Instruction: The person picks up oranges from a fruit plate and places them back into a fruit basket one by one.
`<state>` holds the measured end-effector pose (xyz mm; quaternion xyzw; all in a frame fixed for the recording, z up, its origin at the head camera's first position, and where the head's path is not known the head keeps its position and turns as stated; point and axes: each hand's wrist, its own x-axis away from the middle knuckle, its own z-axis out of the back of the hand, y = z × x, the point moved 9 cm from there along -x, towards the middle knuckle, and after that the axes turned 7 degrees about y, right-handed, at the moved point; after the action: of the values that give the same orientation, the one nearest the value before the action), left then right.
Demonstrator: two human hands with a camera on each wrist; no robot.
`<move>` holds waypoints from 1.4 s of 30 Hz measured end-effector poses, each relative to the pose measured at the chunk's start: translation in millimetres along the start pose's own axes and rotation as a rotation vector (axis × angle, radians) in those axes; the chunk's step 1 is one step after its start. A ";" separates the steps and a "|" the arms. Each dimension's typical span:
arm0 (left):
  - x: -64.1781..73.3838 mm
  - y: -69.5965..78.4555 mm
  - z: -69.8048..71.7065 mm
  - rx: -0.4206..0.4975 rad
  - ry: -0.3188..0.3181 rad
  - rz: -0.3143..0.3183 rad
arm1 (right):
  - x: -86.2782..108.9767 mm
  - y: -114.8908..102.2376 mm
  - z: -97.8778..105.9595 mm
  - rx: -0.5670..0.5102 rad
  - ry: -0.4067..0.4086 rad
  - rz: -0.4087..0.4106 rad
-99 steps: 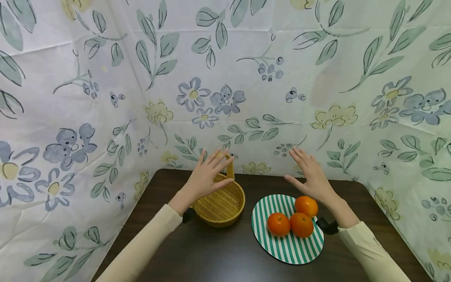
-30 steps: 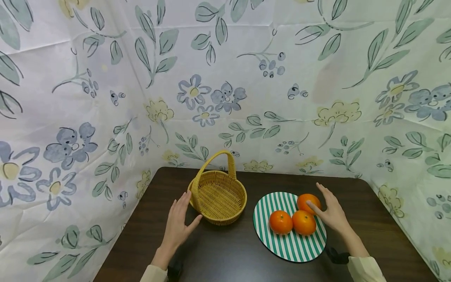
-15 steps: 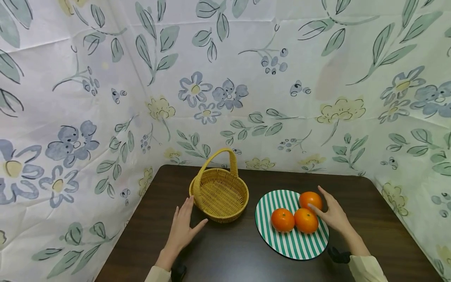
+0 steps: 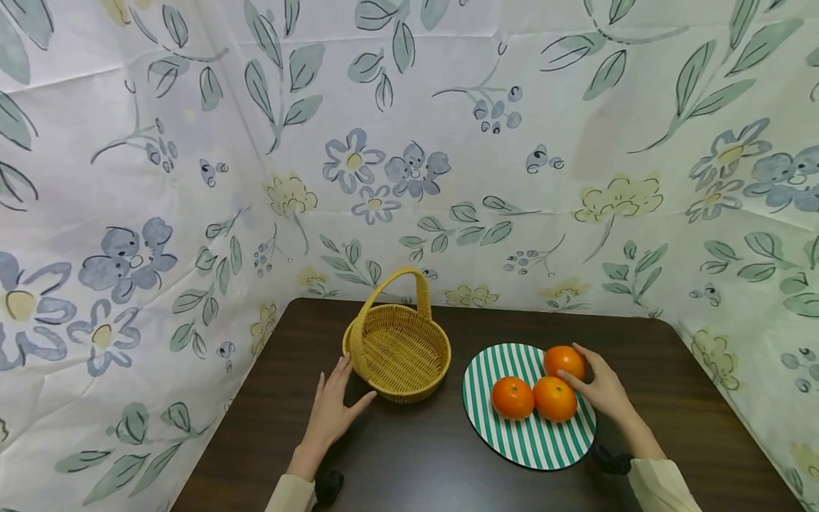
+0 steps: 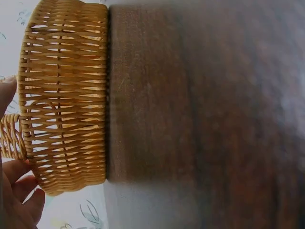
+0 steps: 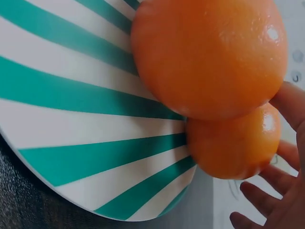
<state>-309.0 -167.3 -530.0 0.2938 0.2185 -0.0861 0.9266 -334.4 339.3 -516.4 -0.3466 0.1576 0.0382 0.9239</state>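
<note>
The step in hand looks like taking hold of the far orange point(image 4: 563, 362), which rests on the far right part of the striped plate point(image 4: 531, 448), just behind the right orange point(image 4: 555, 400). The right hand point(image 4: 603, 386) comes in from the right with its thumb and fingers apart about that fruit, the thumb on its near side; I cannot tell whether they press on it yet. The next move would call for an even pinch and a straight lift that leaves the right orange and the left orange point(image 4: 512, 398) undisturbed.

To the left, the yellow basket point(image 4: 409, 355) stands upright on the tabletop point(image 4: 409, 455). The left hand point(image 4: 333, 412) lies along its near left side, fingers spread and thumb well out, fingertips at the rim by the foot of the handle, seemingly to steady it.

In the right wrist view the right orange covers the thumb's tip and the top edge crops that fruit. The left wrist view cuts off most of the handle and palm, and the tabletop there is blurred.
</note>
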 end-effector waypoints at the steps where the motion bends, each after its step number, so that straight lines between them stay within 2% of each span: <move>1: -0.4 -0.4 -0.5 0.004 -0.004 0.003 | -0.4 0.9 -0.5 -0.003 -0.003 -0.005; 8: -2.5 -2.8 -1.6 0.002 -0.014 0.016 | -5.8 9.6 -2.7 -0.037 -0.003 -0.033; 17: 0.6 -3.9 -4.1 0.016 -0.019 0.017 | -4.1 25.6 -10.8 -0.050 -0.078 -0.134; 23: -0.4 -3.8 -4.7 0.010 -0.037 0.025 | -3.7 32.0 -13.1 -0.050 -0.090 -0.161; 33: 0.1 -3.5 -2.9 0.000 -0.029 0.009 | -3.9 28.9 -13.7 -0.076 -0.079 -0.172; 42: 0.7 -2.3 -1.1 -0.007 -0.038 0.021 | -8.4 18.8 -9.5 -0.139 -0.062 -0.191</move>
<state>-309.4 -168.6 -532.2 0.2912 0.1982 -0.0810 0.9324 -348.2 347.7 -532.3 -0.4217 0.0920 -0.0285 0.9016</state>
